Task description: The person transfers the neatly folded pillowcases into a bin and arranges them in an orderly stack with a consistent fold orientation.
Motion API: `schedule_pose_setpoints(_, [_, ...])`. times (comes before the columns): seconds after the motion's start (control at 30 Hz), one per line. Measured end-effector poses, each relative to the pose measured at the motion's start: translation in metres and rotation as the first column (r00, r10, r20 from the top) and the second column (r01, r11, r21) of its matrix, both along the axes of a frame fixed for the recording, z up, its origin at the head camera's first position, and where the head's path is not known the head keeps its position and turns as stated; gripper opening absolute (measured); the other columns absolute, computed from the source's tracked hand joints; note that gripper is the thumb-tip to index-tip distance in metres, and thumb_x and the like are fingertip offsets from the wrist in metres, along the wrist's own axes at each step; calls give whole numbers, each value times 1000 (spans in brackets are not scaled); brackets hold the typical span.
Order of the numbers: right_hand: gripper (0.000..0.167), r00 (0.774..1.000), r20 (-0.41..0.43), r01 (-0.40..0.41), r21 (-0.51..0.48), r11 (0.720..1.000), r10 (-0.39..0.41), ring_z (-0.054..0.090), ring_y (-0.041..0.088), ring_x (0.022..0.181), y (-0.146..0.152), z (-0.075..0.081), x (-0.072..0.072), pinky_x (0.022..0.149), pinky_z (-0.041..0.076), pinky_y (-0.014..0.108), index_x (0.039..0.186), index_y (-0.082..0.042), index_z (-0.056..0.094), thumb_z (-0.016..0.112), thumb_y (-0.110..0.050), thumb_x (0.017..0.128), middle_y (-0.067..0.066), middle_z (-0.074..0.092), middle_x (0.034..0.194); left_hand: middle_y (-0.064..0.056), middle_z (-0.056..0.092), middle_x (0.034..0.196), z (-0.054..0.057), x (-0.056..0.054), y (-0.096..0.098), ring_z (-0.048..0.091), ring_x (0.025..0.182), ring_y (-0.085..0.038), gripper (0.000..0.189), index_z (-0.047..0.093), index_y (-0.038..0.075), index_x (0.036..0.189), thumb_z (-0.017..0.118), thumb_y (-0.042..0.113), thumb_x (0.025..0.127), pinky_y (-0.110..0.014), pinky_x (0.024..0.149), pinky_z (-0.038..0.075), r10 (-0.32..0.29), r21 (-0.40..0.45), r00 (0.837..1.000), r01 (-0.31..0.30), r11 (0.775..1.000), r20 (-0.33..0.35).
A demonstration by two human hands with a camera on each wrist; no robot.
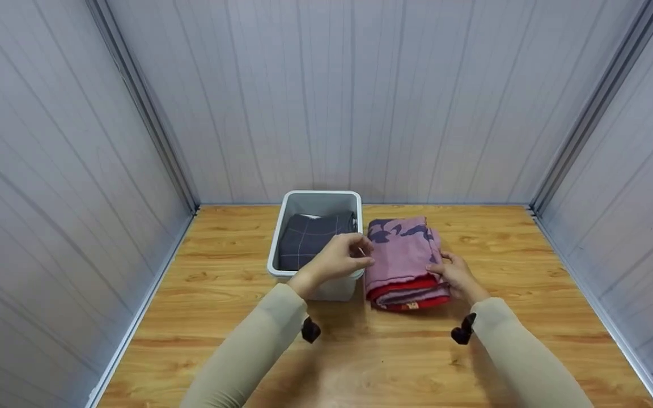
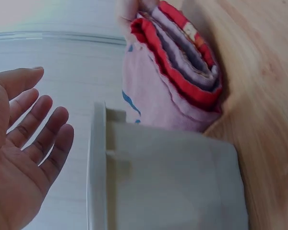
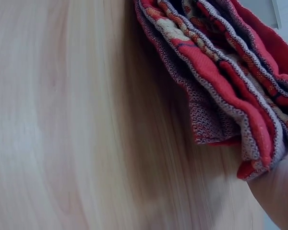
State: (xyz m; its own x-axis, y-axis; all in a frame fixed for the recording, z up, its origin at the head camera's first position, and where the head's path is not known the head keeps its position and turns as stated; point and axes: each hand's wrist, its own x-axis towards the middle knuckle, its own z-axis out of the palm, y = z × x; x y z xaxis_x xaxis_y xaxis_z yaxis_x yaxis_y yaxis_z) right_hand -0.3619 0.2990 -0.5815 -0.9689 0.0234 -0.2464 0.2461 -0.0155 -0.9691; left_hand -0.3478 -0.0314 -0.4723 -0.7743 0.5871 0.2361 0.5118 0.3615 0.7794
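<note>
A folded pink and red towel (image 1: pixel 400 258) with dark blue patterns lies on the wooden table, right beside the bin. My right hand (image 1: pixel 457 275) pinches its right edge, thumb on top. In the right wrist view, layered red and grey-pink edges of the towel (image 3: pixel 221 86) show, with part of the hand (image 3: pixel 278 187) at the right. Over the bin's right rim hovers my left hand (image 1: pixel 338 258), holding nothing; the left wrist view shows its fingers (image 2: pixel 50 139) spread and loosely bent. A dark checked cloth (image 1: pixel 306 241) lies folded inside the grey-white bin (image 1: pixel 275 255).
The wooden tabletop (image 1: pixel 219 255) reaches back to a pale panelled wall (image 1: pixel 326 102), with side walls left and right. Each wrist carries a small black device (image 1: pixel 310 330) below the sleeve cuff. Grey metal strips (image 1: pixel 145 107) run up the corners.
</note>
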Motion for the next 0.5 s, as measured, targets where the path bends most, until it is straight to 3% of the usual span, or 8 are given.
schedule_pose_setpoints(0.17, [76,1000,9,-2,48,999,1,56,3,62,6,1,3,57,51,20,161,10,28,70,0,98,0,65,101,-17,76,118,1,1,15,71,101,-18,24,73,2,119,79,13,98,-28,86,59,-11,-25,1000,11,1000,19])
schedule_pose_setpoints(0.33, [75,1000,24,-13,63,998,12,60,5,66,11,1,5,59,54,22,162,9,29,70,-3,100,0,66,101,-12,75,119,2,5,29,71,105,-20,26,73,4,122,79,15,99,-33,91,61,8,-19,999,-7,1000,47])
schedule_pose_setpoints(0.5, [77,999,27,-24,61,998,22,60,5,65,14,0,9,59,54,22,164,9,27,69,-3,101,0,69,99,-15,74,124,2,10,44,73,112,-30,30,72,1,124,79,14,97,-34,96,61,27,-17,998,-26,1000,63])
